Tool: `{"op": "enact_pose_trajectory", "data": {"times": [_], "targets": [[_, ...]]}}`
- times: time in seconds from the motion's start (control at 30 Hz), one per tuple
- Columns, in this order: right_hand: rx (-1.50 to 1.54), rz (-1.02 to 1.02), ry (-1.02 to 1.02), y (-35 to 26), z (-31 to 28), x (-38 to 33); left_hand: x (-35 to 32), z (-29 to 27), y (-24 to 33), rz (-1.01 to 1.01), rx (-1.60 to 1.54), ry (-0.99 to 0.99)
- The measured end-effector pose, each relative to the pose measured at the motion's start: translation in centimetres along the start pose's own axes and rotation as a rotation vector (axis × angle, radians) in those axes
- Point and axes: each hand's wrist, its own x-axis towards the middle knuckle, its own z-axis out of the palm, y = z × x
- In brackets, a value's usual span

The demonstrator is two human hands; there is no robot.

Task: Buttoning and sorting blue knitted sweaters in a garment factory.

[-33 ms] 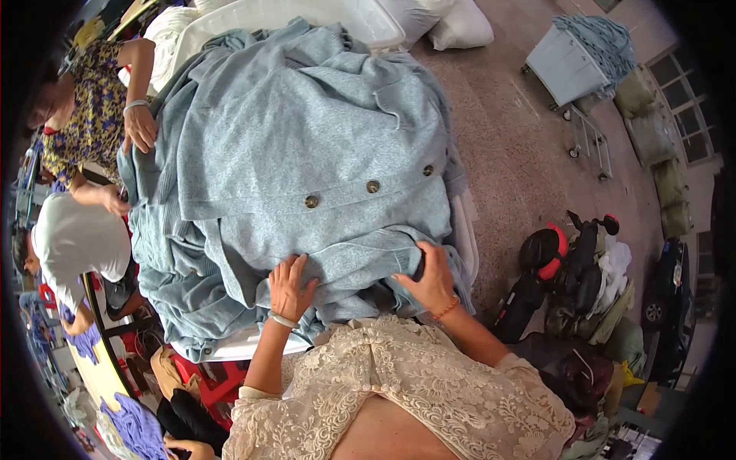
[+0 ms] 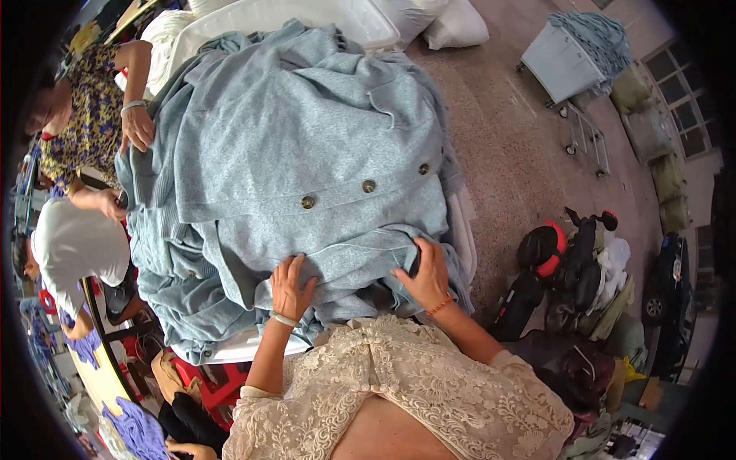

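A light blue-grey knitted cardigan point(image 2: 261, 138) lies spread on top of a heaped pile of similar knitwear point(image 2: 172, 264). Dark round buttons run along its near band, and a patch pocket shows at its far right. My left hand point(image 2: 291, 290) rests on the near edge of the cardigan, fingers extended and thumb apart. At the right end of that edge is my right hand point(image 2: 426, 277), thumb and forefinger spread wide on the fabric, with a dark gap between them. Its other fingers are partly hidden.
Under the pile is a white bin point(image 2: 230, 346). On the left, a co-worker's hand point(image 2: 136, 129) touches the knitwear; another person in a white top point(image 2: 80, 238) bends beside a table. A loaded cart point(image 2: 563, 61) and a scooter point(image 2: 567, 264) stand on the right.
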Motion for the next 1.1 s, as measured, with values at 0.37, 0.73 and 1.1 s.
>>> {"op": "enact_pose_trajectory", "data": {"times": [0.37,0.73,1.1], "targets": [[0.399,0.022,-0.149,6.4,-10.5,9.5,2.1,-5.8,-0.5,-0.035,-0.395,-0.197],[-0.598,-0.487,0.077,2.2,-8.2,19.0,6.2,-3.4,-1.9,-0.212,-0.689,-0.192],[0.326,-0.551,-0.684,-8.4,5.4,12.4,5.9,-4.7,-1.1,-0.277,-0.894,-0.349]]}}
